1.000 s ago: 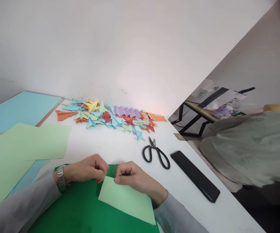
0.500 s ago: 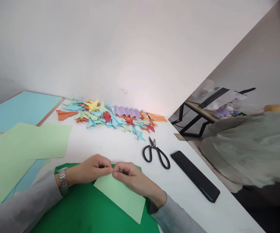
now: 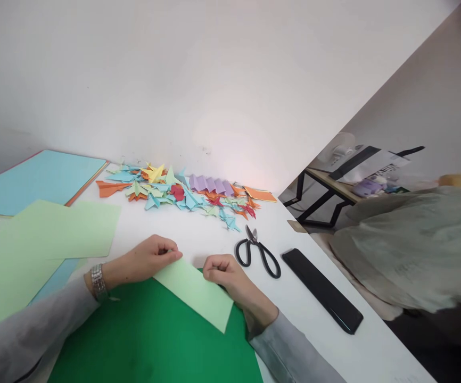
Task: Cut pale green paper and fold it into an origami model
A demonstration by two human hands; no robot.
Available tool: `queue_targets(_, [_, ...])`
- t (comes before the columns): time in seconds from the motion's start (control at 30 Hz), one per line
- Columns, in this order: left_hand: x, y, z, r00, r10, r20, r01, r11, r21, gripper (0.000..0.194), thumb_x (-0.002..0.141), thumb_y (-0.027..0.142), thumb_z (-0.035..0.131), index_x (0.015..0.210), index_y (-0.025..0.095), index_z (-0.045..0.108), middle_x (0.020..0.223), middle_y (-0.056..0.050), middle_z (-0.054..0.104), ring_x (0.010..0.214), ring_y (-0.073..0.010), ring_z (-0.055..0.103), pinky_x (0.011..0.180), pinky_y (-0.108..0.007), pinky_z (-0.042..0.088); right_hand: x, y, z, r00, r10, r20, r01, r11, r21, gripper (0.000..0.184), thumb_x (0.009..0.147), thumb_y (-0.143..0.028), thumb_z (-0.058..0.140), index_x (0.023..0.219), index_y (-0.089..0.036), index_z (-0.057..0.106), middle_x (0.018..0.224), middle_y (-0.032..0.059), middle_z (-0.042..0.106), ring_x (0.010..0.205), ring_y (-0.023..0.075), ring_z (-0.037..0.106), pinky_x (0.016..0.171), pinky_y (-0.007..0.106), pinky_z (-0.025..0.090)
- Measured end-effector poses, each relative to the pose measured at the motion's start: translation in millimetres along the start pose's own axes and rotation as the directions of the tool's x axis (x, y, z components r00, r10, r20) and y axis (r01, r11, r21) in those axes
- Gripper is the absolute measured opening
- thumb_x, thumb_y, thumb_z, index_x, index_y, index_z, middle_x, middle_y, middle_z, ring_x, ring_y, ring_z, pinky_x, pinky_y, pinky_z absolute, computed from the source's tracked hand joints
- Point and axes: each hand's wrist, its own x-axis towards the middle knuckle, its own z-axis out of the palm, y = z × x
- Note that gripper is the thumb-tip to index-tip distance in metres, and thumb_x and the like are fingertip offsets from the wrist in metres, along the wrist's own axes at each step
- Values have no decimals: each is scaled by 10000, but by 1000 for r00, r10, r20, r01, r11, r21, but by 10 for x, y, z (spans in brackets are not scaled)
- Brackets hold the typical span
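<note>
A folded light green paper point(image 3: 194, 291) lies slanted across a dark green sheet point(image 3: 146, 340) on the white table point(image 3: 198, 239). My left hand point(image 3: 146, 260), with a metal watch at the wrist, pinches the paper's upper left corner. My right hand point(image 3: 224, 271) is curled into a fist and presses on the paper's upper right edge. Both hands rest low on the table, with the paper between them.
Black scissors point(image 3: 257, 251) and a long black case point(image 3: 321, 290) lie to the right. A heap of coloured folded paper figures point(image 3: 182, 194) sits by the wall. Light green sheets point(image 3: 42, 239) and a blue sheet stack point(image 3: 39, 178) lie at left. Table edge runs at right.
The hands have moved apart along the paper's top edge, the right sliding rightward. The light green paper now looks narrower and lies flatter on the green sheet.
</note>
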Motion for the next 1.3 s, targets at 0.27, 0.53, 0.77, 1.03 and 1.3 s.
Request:
queue_targets(0.27, [-66,64,-346,978,-112,-177,83,983,-165,364,770,440,521,544,172,423,561,47,324,523,-93,299,478,-220,229,72,94,-115,991,-62,-115,88,967,240,137,618,-257,632,533,-164,579,380,-27,527,300,56,350,332,188,190])
queue_targets(0.53, [-88,-62,-446,953,-121,-278,50,967,-251,327,768,424,568,584,163,497,576,43,387,525,-88,338,465,-207,253,92,46,-142,940,-151,-306,252,913,322,176,692,-284,662,593,-167,574,479,-24,569,381,61,429,392,181,306])
queue_targets(0.77, [-80,-57,-391,960,-135,-245,30,921,-388,363,779,432,570,558,161,471,532,53,378,478,-74,334,437,-196,263,74,96,-12,968,-172,-183,194,974,113,316,784,-426,638,1005,-201,622,884,17,643,624,97,555,619,243,447])
queue_targets(1.03, [-51,-88,-379,957,-175,-232,88,936,-342,350,781,440,575,585,155,525,524,48,421,428,-67,381,389,-190,330,16,17,55,987,-89,-135,89,996,-7,388,710,-505,680,616,-147,564,568,20,644,459,96,537,479,222,403])
queue_targets(1.3, [-36,-131,-352,958,-187,-215,109,938,-328,354,797,453,561,594,164,547,473,58,412,386,-71,392,352,-186,318,36,-11,69,982,-33,-185,46,997,64,409,647,-500,723,545,-152,535,519,18,652,387,81,531,412,200,387])
